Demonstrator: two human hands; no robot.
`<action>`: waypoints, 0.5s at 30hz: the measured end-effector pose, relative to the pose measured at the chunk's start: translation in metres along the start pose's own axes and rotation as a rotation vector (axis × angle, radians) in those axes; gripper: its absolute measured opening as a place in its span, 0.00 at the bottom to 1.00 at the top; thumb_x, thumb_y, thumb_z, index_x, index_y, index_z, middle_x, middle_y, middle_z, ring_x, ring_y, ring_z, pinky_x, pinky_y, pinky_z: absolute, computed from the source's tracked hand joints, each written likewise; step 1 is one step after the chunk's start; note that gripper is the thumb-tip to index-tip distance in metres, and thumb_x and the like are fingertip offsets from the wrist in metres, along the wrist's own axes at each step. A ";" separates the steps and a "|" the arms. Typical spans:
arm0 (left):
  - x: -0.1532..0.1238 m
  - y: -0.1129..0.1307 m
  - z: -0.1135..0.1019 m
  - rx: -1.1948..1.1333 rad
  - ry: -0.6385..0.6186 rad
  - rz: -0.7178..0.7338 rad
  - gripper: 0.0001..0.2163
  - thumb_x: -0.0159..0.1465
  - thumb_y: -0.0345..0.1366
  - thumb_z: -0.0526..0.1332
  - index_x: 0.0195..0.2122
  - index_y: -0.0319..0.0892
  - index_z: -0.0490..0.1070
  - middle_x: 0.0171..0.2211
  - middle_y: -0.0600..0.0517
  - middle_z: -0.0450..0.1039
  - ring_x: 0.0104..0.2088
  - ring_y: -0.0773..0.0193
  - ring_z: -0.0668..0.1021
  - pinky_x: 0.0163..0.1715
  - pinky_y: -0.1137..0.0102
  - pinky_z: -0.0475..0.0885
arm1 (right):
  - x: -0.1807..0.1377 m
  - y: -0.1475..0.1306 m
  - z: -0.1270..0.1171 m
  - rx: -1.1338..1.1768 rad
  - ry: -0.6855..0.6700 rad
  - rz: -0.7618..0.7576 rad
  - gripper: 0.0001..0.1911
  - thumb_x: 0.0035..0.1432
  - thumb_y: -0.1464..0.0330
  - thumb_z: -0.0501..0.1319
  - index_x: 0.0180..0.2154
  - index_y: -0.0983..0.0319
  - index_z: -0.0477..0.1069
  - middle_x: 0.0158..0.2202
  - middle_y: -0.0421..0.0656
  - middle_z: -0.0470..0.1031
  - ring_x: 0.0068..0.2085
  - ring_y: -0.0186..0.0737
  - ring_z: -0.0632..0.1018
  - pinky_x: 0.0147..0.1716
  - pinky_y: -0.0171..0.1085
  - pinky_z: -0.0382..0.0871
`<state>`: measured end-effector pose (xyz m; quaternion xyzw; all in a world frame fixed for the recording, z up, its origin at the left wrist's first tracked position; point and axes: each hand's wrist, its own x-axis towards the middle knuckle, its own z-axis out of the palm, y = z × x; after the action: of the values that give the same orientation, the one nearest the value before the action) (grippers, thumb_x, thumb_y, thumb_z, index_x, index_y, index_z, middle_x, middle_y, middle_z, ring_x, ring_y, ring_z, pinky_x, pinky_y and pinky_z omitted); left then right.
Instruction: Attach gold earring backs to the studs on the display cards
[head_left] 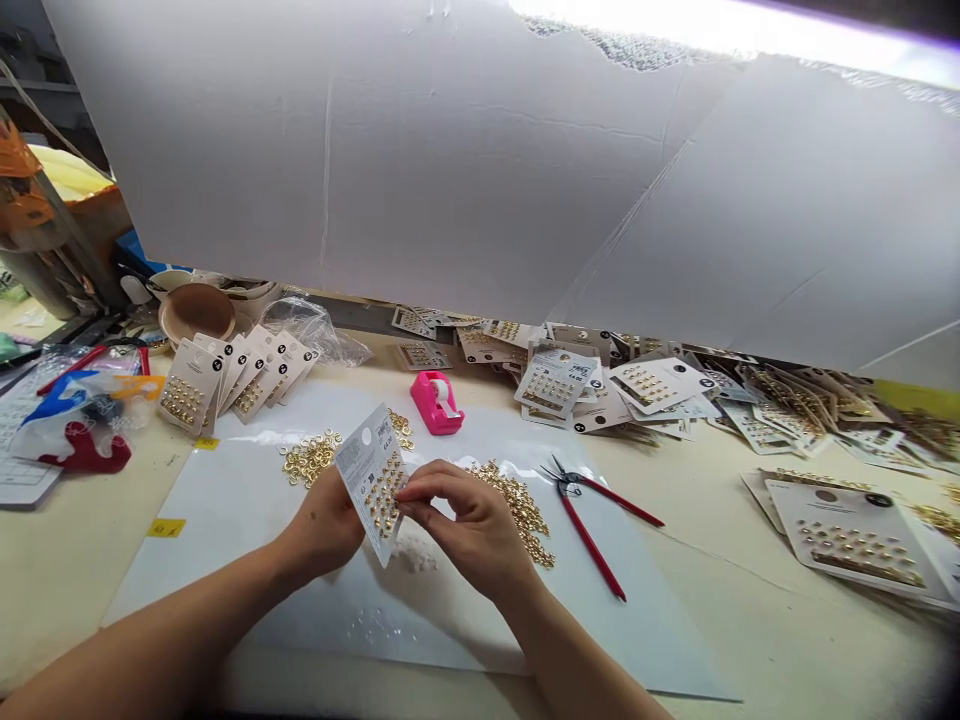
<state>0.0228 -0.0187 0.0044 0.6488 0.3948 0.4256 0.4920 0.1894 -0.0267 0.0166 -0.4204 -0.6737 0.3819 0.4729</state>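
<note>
Gold-studded card (360,462), clamped in left hand (327,522), right hand (474,522) pinched together at its studs (384,495)

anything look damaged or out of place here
The white board looks damaged: creased, with a ragged top edge by the light. Below it, many cards lie jumbled, overlapping at odd angles.

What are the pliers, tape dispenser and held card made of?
The pliers look metal, dark with a glint; their smooth red handles may be plastic-coated. The tape dispenser is probably plastic: smooth, bright pink, glossy. The card seems paperboard: thin, flat, printed.
</note>
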 end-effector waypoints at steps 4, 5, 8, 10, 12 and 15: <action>0.000 0.001 0.000 -0.028 0.017 -0.025 0.05 0.53 0.33 0.64 0.31 0.41 0.77 0.30 0.50 0.78 0.35 0.56 0.78 0.35 0.65 0.73 | 0.000 -0.005 -0.003 -0.110 -0.011 -0.084 0.04 0.53 0.73 0.61 0.31 0.60 0.74 0.28 0.42 0.75 0.30 0.37 0.75 0.30 0.38 0.71; 0.000 0.002 0.000 -0.033 0.020 -0.031 0.05 0.53 0.33 0.65 0.31 0.41 0.77 0.30 0.50 0.78 0.36 0.55 0.78 0.35 0.65 0.73 | 0.000 -0.006 -0.003 -0.141 -0.016 -0.096 0.04 0.53 0.74 0.61 0.30 0.60 0.73 0.28 0.41 0.74 0.29 0.36 0.74 0.30 0.37 0.71; 0.000 0.002 0.000 -0.039 0.023 -0.039 0.05 0.52 0.32 0.65 0.31 0.42 0.77 0.31 0.50 0.78 0.37 0.54 0.78 0.34 0.65 0.73 | 0.000 -0.008 -0.002 -0.222 -0.035 -0.114 0.05 0.53 0.75 0.58 0.29 0.60 0.70 0.27 0.41 0.72 0.28 0.35 0.73 0.28 0.36 0.69; 0.000 0.002 0.000 -0.036 0.020 -0.038 0.05 0.52 0.31 0.65 0.31 0.42 0.77 0.31 0.50 0.78 0.38 0.54 0.78 0.35 0.66 0.73 | -0.001 -0.008 -0.001 -0.260 -0.048 -0.118 0.05 0.52 0.75 0.57 0.29 0.60 0.69 0.27 0.40 0.72 0.28 0.35 0.72 0.28 0.36 0.69; 0.000 0.001 0.000 -0.025 0.012 -0.034 0.04 0.52 0.30 0.65 0.30 0.42 0.77 0.31 0.50 0.78 0.38 0.54 0.78 0.36 0.65 0.73 | -0.002 -0.008 -0.001 -0.284 -0.058 -0.121 0.06 0.52 0.76 0.57 0.29 0.60 0.69 0.27 0.41 0.72 0.28 0.36 0.72 0.28 0.36 0.69; -0.001 0.000 0.000 -0.006 0.004 -0.031 0.04 0.51 0.28 0.64 0.29 0.41 0.77 0.31 0.51 0.78 0.38 0.55 0.78 0.36 0.66 0.72 | -0.003 -0.006 0.001 -0.297 -0.062 -0.126 0.06 0.51 0.77 0.56 0.29 0.60 0.69 0.28 0.41 0.72 0.29 0.36 0.73 0.29 0.36 0.69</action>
<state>0.0228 -0.0195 0.0047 0.6403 0.4045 0.4202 0.4998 0.1874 -0.0322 0.0207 -0.4306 -0.7621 0.2605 0.4074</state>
